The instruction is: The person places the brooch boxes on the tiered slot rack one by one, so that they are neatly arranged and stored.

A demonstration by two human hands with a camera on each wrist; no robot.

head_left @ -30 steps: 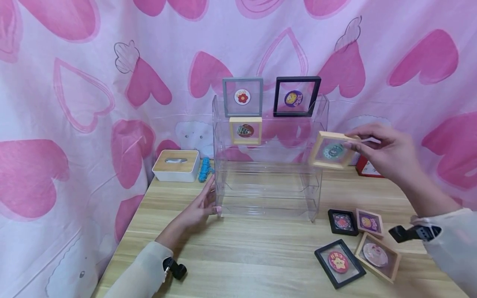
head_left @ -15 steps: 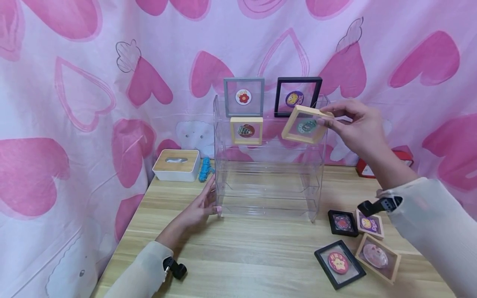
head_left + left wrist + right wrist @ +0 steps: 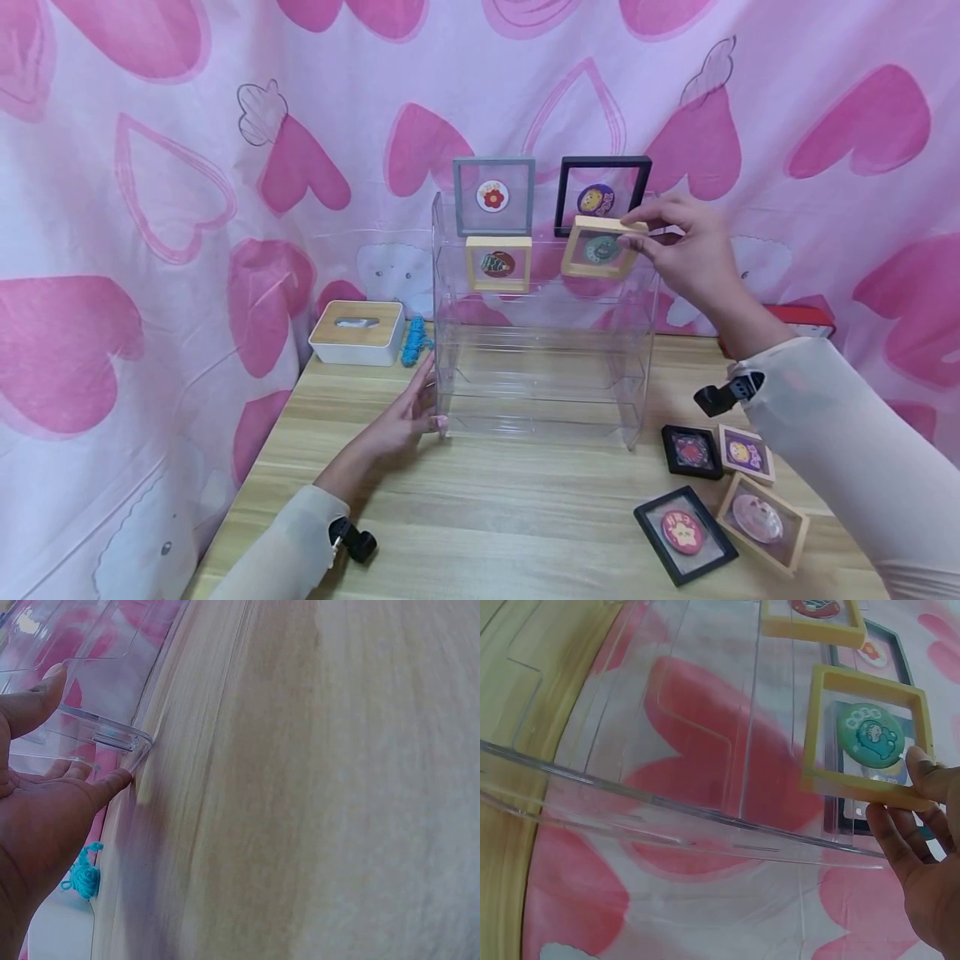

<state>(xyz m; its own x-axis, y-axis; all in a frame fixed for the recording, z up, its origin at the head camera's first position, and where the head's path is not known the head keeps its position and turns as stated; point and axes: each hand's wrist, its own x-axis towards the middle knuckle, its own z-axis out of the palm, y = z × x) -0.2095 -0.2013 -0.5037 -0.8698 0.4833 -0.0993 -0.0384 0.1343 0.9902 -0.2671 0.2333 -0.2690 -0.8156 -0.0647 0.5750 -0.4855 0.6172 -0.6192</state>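
Note:
A small pale wooden frame with a teal round badge (image 3: pixel 601 248) is pinched by its right edge in my right hand (image 3: pixel 690 250). It tilts slightly at the right of an upper tier of a clear acrylic display rack (image 3: pixel 540 408), in front of a large black frame (image 3: pixel 640 179). In the right wrist view my thumb lies on the face side of the wooden frame (image 3: pixel 817 712), fingers beneath its edge. My left hand (image 3: pixel 397 421) rests against the rack's lower left side, fingers straight along it, thumb at the front corner. On the rack also stand a grey frame (image 3: pixel 459 200) and another wooden frame (image 3: pixel 498 287).
Lying on the table (image 3: pixel 487 517) at the right are a small black frame (image 3: pixel 692 452), a pink-edged frame (image 3: pixel 746 455), a wooden frame (image 3: pixel 761 523) and a larger black frame (image 3: pixel 685 533). A tissue box (image 3: pixel 356 346) and blue cord (image 3: pixel 414 342) stand left; a red clock (image 3: pixel 802 315) is behind my right arm.
My right hand has carried the wooden frame leftward and up from beside the rack, then slightly down to the upper tier. The left hand stays at the rack's side.

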